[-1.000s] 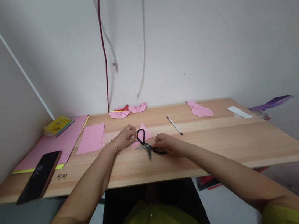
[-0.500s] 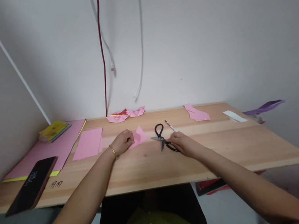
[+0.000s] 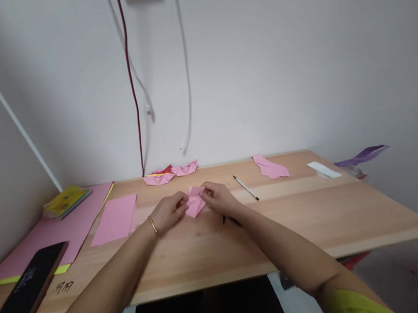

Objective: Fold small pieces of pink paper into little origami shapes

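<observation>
A small folded piece of pink paper (image 3: 194, 206) is held just over the wooden table in the middle of the head view. My left hand (image 3: 169, 211), with a thin gold bracelet at the wrist, pinches its left edge. From the right, my right hand (image 3: 220, 198) grips its upper right edge between thumb and fingers. The black scissors (image 3: 224, 220) lie under my right wrist, which hides most of them. Behind that wrist a pen (image 3: 245, 187) rests on the tabletop.
Pink paper sheets (image 3: 115, 220) lie left of my hands. Beyond them are a larger pink sheet (image 3: 54, 228), a yellow packet (image 3: 64, 202) and a phone (image 3: 35, 277). Folded pink pieces (image 3: 159, 178) sit by the wall. A pink scrap (image 3: 270, 168) and white strip (image 3: 324, 170) are far right.
My right hand has let go of the scissors and moved left to the pink paper. The scissors now lie under my wrist. The paper's standing point no longer shows. The view has shifted slightly.
</observation>
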A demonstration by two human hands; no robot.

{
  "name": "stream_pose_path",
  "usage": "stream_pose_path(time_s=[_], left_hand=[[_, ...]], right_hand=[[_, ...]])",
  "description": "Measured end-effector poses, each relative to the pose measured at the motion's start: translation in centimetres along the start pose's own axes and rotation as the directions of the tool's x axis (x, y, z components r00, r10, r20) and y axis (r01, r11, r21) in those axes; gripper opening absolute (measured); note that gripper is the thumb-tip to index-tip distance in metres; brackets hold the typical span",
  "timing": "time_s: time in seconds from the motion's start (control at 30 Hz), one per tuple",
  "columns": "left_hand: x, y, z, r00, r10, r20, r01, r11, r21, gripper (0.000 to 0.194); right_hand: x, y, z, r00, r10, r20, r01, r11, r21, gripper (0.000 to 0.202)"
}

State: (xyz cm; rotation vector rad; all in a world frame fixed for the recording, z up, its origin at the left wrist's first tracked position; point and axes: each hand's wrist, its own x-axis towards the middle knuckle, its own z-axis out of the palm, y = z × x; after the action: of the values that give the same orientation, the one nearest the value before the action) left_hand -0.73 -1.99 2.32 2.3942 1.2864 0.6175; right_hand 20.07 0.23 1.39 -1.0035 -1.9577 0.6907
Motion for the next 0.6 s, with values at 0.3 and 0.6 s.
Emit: stream_pose_path(time_s=[0.3,0.6], left_hand=[[1.9,0.0,1.9,1.0,0.006,-0.017,-0.003,0.983,0.184,0.019],[5.7,1.6,3.3,0.908,0.218,-0.359,-0.132,0.959,0.249,0.023]], right_hand=[[0.6,2.9,-4.8,0.926,0.318,-0.206,-0.194,0.865,0.463,0.026],[0.8,1.6,-4.4,0.955,0.249,-0.162,-0.077,0.735,0.674,0.025]])
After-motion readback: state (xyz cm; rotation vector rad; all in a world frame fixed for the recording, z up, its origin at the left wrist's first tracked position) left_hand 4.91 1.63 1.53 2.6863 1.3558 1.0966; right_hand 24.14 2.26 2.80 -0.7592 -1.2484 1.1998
